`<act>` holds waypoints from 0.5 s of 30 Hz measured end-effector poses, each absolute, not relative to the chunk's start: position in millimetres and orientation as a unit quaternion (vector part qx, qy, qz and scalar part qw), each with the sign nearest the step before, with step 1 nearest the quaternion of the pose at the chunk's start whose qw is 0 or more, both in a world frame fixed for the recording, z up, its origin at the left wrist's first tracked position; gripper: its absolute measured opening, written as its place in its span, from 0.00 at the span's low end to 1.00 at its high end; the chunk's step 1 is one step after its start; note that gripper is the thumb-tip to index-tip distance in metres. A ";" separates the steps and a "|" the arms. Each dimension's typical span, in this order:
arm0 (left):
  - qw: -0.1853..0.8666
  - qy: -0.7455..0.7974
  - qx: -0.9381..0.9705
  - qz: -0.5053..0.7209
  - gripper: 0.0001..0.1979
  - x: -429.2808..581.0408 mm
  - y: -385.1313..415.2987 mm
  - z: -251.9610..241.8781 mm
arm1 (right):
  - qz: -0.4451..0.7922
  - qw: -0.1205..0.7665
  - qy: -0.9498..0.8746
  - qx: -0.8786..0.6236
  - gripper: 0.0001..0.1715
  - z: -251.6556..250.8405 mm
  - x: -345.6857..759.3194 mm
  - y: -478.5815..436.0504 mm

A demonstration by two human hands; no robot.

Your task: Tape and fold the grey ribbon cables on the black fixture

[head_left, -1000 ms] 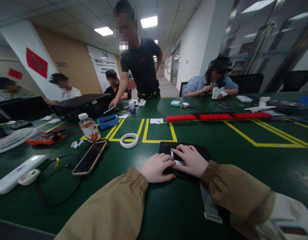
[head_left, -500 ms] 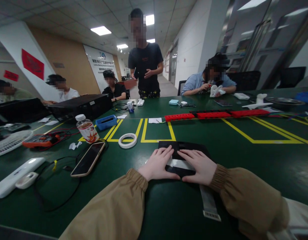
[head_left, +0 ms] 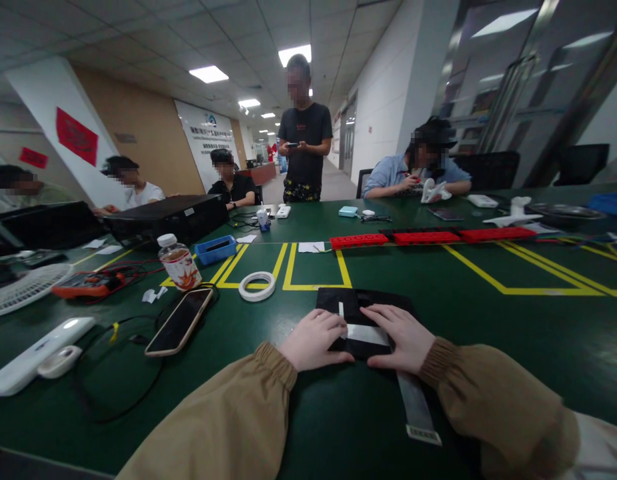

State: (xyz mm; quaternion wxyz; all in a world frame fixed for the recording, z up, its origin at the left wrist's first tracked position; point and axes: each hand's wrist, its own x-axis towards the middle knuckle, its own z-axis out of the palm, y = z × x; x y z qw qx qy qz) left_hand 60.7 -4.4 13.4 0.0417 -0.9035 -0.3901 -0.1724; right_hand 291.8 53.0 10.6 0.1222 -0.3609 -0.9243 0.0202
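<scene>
Toward the near edge of the green table (head_left: 538, 347): two bare hands, one left hand (head_left: 315, 339) and one right hand (head_left: 407, 337); one flat black panel (head_left: 352, 310). Toward the left edge: one black-screened phone in tan casing (head_left: 181, 323), one orange multimeter (head_left: 91, 285), one clear red-and-white-labelled bottle (head_left: 181, 265). Mid-table: one round white tape roll (head_left: 257, 297), one blue rectangular tray (head_left: 219, 255). Toward the far edge: three long red blocks (head_left: 425, 237). Beyond: five people (head_left: 304, 137).

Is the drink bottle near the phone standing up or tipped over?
Standing up: the bottle rests on its base on the table, white cap at the top.
</scene>
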 end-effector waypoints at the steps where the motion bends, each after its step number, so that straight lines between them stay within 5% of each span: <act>1: 0.047 -0.385 -0.905 -0.173 0.22 60.6 -3.9 13.0 | 0.017 0.129 -0.924 -0.361 0.53 10.6 291.9 52.6; 15: 0.095 -0.364 -0.915 -0.150 0.14 65.9 -6.0 11.3 | 0.008 0.148 -0.921 -0.360 0.51 7.5 290.5 53.0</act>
